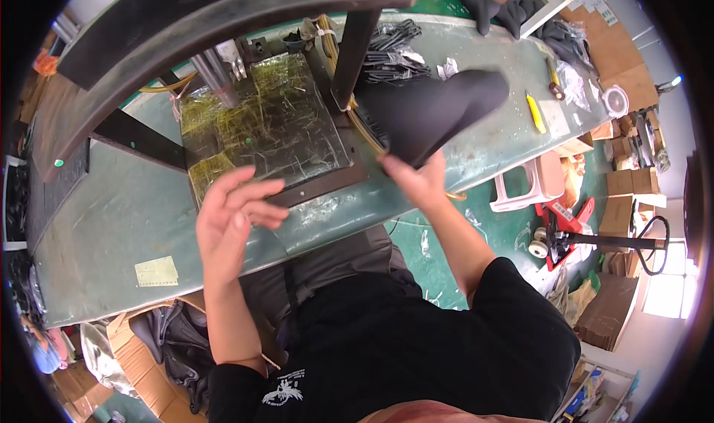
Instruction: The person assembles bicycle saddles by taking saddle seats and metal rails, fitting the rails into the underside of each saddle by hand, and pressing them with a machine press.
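Right hand [422, 181] grasps the near edge of a blurred black saddle-shaped piece [435, 114], above the green table [111, 233], right of the dark frame [357, 59]; left hand [225, 218], empty, fingers loosely bent, hovers beside the tape-streaked plate [279, 118].

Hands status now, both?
Left hand: open, empty, fingers loosely bent.
Right hand: closed, holding the blurred black piece by its near edge.
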The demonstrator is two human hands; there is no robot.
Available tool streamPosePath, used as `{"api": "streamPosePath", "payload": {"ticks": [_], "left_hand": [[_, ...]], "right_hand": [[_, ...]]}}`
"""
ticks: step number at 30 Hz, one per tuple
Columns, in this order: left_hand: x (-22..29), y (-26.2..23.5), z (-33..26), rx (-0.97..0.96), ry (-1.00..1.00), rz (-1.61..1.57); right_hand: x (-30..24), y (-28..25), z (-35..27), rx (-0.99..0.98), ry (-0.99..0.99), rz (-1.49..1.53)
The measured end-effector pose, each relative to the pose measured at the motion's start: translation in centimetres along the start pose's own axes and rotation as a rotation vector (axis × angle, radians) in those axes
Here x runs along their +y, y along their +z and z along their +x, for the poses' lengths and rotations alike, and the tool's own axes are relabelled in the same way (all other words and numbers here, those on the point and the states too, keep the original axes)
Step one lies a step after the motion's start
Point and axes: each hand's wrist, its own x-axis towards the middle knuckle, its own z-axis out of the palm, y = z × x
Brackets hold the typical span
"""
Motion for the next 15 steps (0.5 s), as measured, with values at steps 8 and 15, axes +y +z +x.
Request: {"api": "streamPosePath", "payload": {"ticks": [8, 15], "left_hand": [[-0.9, -4.4, -4.8, 0.287, 0.095, 0.353], [-2.7, -19.5, -21.5, 1.311, 0.438, 0.317]], "right_hand": [[3.1, -8.2, 26.4, 0.386, 0.420, 0.382], [1.1, -4.2, 17.1, -0.084, -0.282, -0.877]]}}
